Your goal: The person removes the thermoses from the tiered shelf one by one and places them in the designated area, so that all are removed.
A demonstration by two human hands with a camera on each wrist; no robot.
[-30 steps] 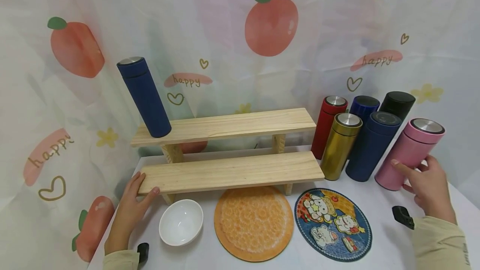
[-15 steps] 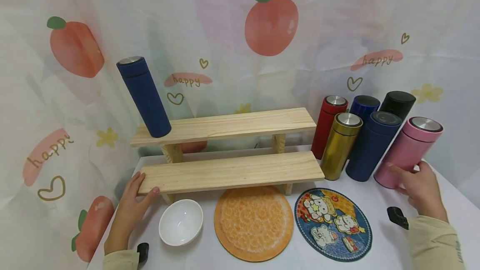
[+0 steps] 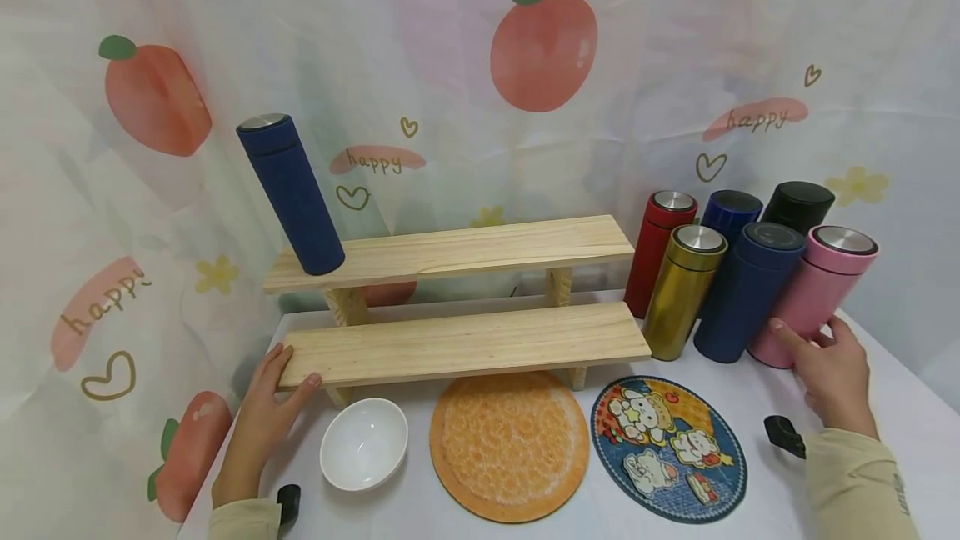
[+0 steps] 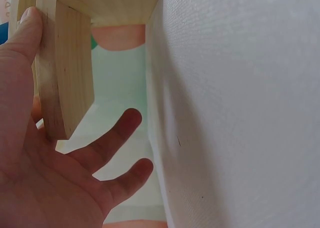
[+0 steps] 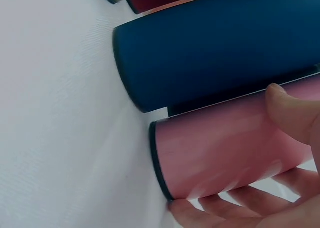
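Note:
At the far right my right hand (image 3: 834, 373) grips the lower part of a pink thermos (image 3: 823, 283), thumb on one side and fingers round the other. The right wrist view shows this pink thermos (image 5: 215, 150) standing close beside a dark blue thermos (image 5: 220, 52), its base at the white cloth. My left hand (image 3: 262, 419) holds the left end of the lower shelf of a two-tier wooden stand (image 3: 465, 344). In the left wrist view the thumb (image 4: 27, 35) lies along the board's edge, while two fingers stick out below it.
Red (image 3: 660, 252), gold (image 3: 684, 294), blue and black (image 3: 798, 211) thermoses cluster beside the pink one. A tall navy thermos (image 3: 292, 194) stands on the upper shelf's left end. In front lie a white bowl (image 3: 363, 445), an orange round mat (image 3: 510, 448) and a cartoon mat (image 3: 670, 450).
My right hand has moved the pink thermos slightly left and back, closer to the dark blue thermos, and its lean has lessened. My left hand has stayed on the shelf end.

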